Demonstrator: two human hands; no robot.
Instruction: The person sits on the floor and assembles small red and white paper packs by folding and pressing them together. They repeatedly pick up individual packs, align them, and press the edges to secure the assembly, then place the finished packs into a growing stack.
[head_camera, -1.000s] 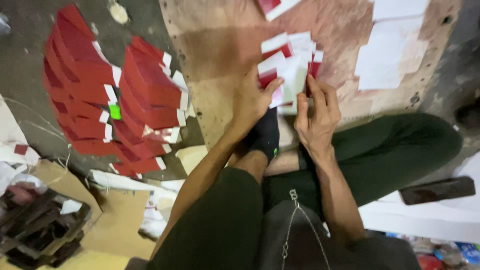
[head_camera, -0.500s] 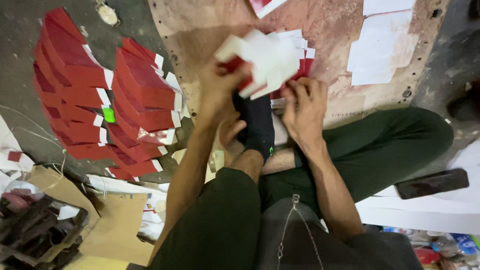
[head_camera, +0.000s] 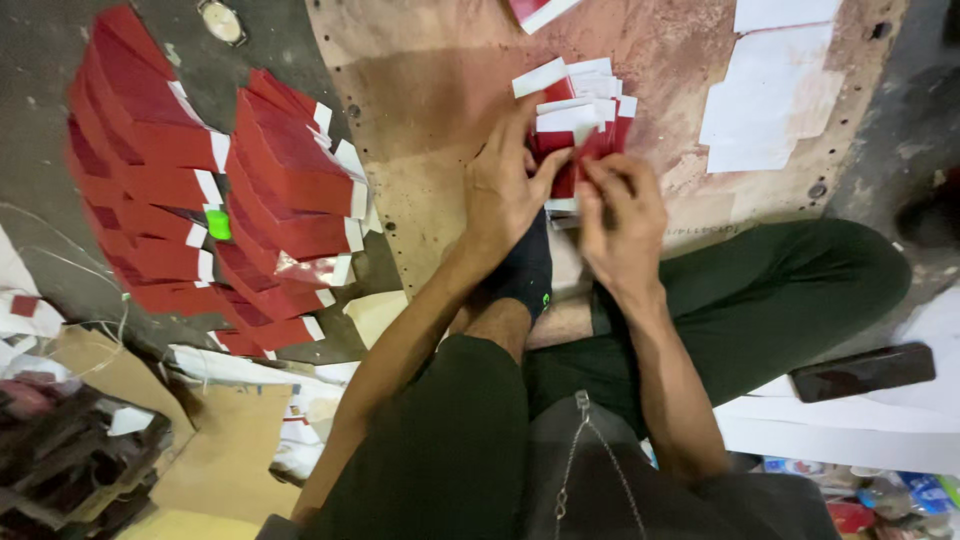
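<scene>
A stack of red-and-white paper pieces (head_camera: 583, 110) lies on a brown board (head_camera: 450, 90) in front of my crossed legs. My left hand (head_camera: 505, 185) rests on the stack's left side, fingers spread over the top pieces. My right hand (head_camera: 622, 215) pinches the near edge of a red piece in the same stack. A dark sock on my foot (head_camera: 527, 272) sits just below both hands.
Two fanned rows of folded red pieces (head_camera: 200, 200) lie on the floor at left. White sheets (head_camera: 770, 95) lie on the board at the right. A dark phone (head_camera: 862, 371) rests beside my right knee. Cardboard and clutter (head_camera: 90, 440) fill the lower left.
My left hand had lifted a fan of white-faced pieces; it has come back down, and the pieces now lie on the board under both hands.
</scene>
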